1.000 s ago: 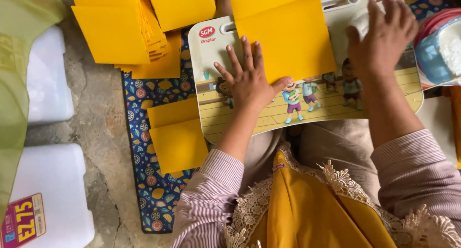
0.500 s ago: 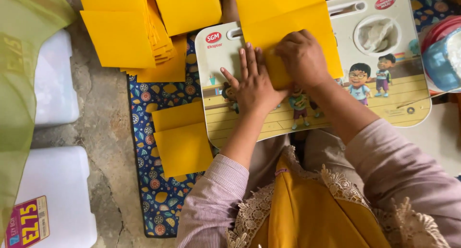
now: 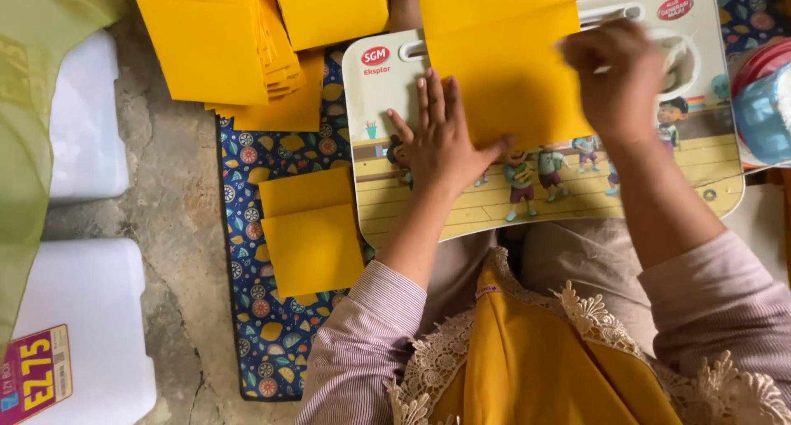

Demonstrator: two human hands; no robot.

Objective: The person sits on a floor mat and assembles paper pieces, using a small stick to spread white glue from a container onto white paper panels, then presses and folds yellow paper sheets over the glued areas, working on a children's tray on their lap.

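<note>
White plastic containers (image 3: 86, 120) sit at far left, the lower one bearing a rectangular pink-and-yellow sticker (image 3: 35, 380) at its corner. A dark blue patterned mat (image 3: 247, 157) lies on the rough floor. On the person's lap: a cartoon-printed lap tray (image 3: 717, 165) with a red oval label at each upper corner. A stack of yellow paper (image 3: 214, 50) rests top left; a folded yellow envelope (image 3: 313, 240) lies on the mat, beside the tray. A yellow sheet (image 3: 503, 71) lies on the tray. Left hand (image 3: 441, 141): open, fingers spread, pressing flat on the sheet's left edge. Right hand (image 3: 622, 79): curled over the sheet's right edge, motion-blurred; grip cannot be told.
</note>
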